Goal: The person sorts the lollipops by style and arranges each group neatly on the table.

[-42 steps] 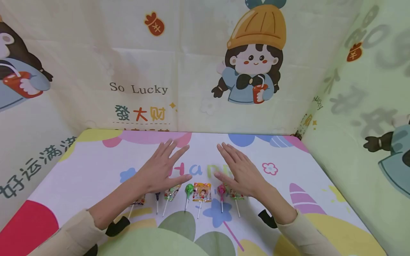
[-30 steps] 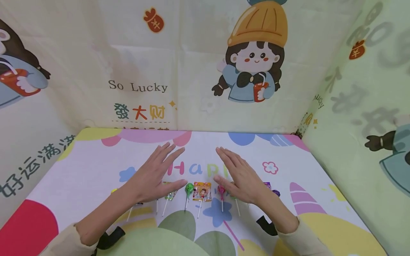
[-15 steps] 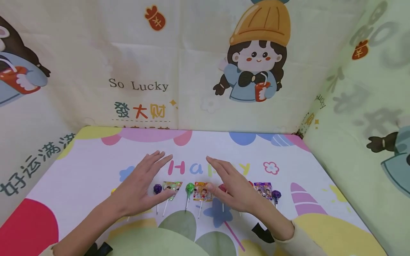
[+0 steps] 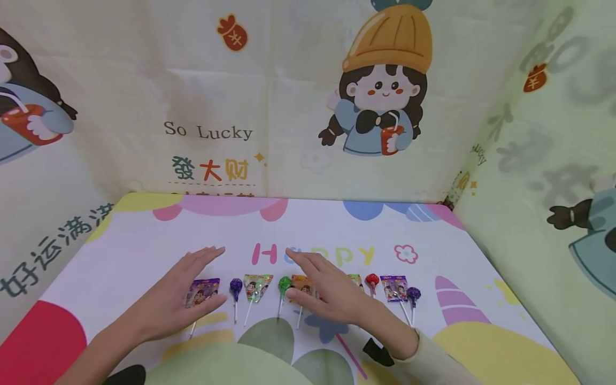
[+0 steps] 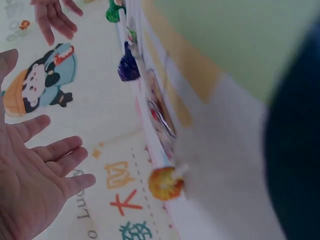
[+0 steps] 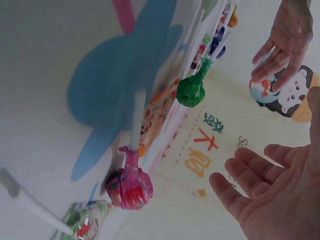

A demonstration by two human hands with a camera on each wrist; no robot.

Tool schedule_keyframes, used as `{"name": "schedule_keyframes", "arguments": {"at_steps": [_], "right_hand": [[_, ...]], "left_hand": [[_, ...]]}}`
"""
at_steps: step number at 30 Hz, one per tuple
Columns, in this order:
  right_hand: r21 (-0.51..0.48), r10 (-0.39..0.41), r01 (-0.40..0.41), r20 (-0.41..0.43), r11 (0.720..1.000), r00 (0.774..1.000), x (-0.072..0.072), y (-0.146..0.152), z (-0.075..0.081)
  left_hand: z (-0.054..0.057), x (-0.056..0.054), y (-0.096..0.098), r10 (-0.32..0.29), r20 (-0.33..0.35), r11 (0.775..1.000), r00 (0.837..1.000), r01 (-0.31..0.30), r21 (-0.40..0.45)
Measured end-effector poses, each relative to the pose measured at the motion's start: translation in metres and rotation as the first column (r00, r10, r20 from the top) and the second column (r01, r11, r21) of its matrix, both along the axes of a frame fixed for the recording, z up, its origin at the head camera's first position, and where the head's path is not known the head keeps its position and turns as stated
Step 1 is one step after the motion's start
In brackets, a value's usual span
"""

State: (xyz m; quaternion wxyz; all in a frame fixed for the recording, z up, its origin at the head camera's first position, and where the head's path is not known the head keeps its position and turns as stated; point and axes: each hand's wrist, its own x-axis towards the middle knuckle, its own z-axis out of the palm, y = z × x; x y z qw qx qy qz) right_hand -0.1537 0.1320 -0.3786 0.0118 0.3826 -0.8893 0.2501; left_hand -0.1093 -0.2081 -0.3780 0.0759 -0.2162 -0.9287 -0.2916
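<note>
My left hand (image 4: 180, 299) hovers with extended fingers over the left end of a row of lollipops, above a flat purple-wrapped lollipop (image 4: 204, 289). Near its thumb lies a round purple lollipop (image 4: 236, 287). My right hand (image 4: 332, 291) is held over the middle of the row, empty, fingers straight. It partly covers a green lollipop (image 4: 284, 283) and a flat orange-wrapped lollipop (image 4: 300, 282). A pink lollipop (image 6: 131, 189), hidden in the head view, shows in the right wrist view. An orange-yellow lollipop (image 5: 165, 184) shows in the left wrist view.
Right of my right hand lie a red lollipop (image 4: 372, 280), a flat purple packet lollipop (image 4: 394, 289) and another purple lollipop (image 4: 414, 294). A flat green-wrapped lollipop (image 4: 259, 286) lies between the hands. Printed cloth walls (image 4: 289, 96) enclose the patterned table (image 4: 308, 224) behind and at both sides.
Both hands have moved left and closer to me, the left one further. Lollipops at the right end, earlier covered by the right arm, are now visible. The lollipops appear unmoved.
</note>
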Motion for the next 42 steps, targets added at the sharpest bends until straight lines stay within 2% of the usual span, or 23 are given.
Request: {"name": "schedule_keyframes", "arguments": {"at_steps": [5,10,20,24,30,35,42], "right_hand": [[0.016,0.037,-0.037,0.001,0.999,0.999,-0.002,-0.008,-0.004],[0.011,0.061,-0.061,-0.009,0.998,0.998,-0.006,-0.019,-0.009],[-0.033,0.076,-0.072,0.155,0.997,0.985,-0.016,-0.037,-0.013],[-0.053,0.096,-0.087,0.197,0.995,0.976,-0.02,-0.044,-0.014],[-0.068,0.118,-0.105,0.237,0.992,0.964,-0.025,-0.054,-0.019],[-0.066,0.128,-0.115,0.229,0.991,0.965,-0.027,-0.062,-0.022],[-0.004,0.092,-0.094,0.24,0.996,0.966,-0.028,-0.071,-0.021]], "left_hand": [[-0.004,0.002,-0.017,0.027,0.056,1.0,0.998,-0.027,-0.007],[-0.009,-0.003,-0.031,0.011,0.115,1.0,0.993,-0.011,-0.003],[-0.021,-0.012,-0.045,-0.037,0.154,0.998,0.987,0.043,-0.039],[-0.023,-0.016,-0.048,-0.046,0.194,0.997,0.98,0.056,-0.047],[-0.024,-0.02,-0.05,-0.037,0.283,0.995,0.958,0.062,-0.077],[-0.023,-0.024,-0.049,-0.025,0.292,0.991,0.956,0.063,-0.119],[-0.022,-0.03,-0.048,-0.025,0.299,0.986,0.954,0.074,-0.152]]}}
